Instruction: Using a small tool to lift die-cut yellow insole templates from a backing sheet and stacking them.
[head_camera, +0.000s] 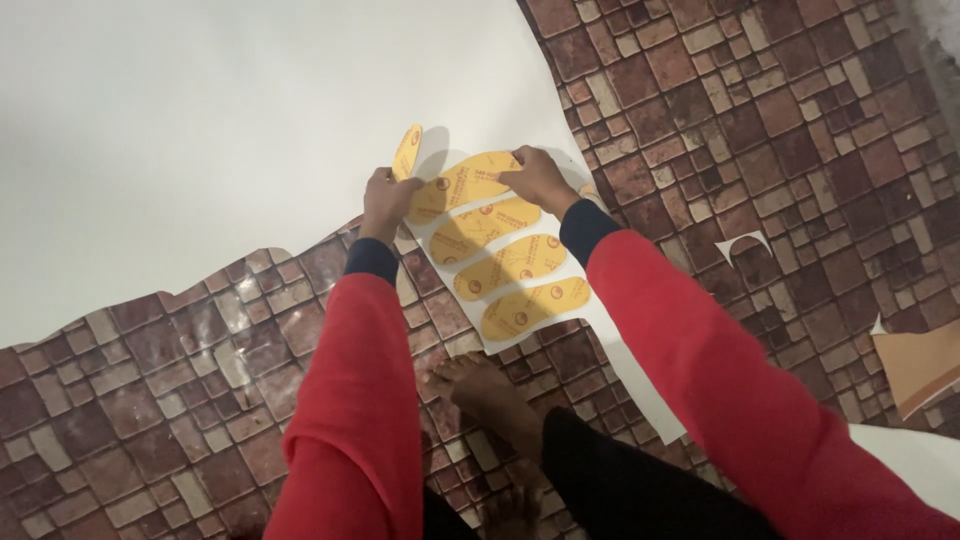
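Yellow insole cut-outs (505, 262) lie packed in a row on the white sheet (200, 120), at six o'clock from our hands. Our left hand (388, 200) pinches a spare insole (406, 152); our right hand (537, 178) presses the top insole (470, 183) flat, its far end at three o'clock.

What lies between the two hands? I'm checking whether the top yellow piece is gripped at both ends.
In the head view, one yellow insole-shaped cutout spans from the left hand to the right hand.

Five yellow insole cutouts (497, 255) rowed flat on white sheet (200, 130)
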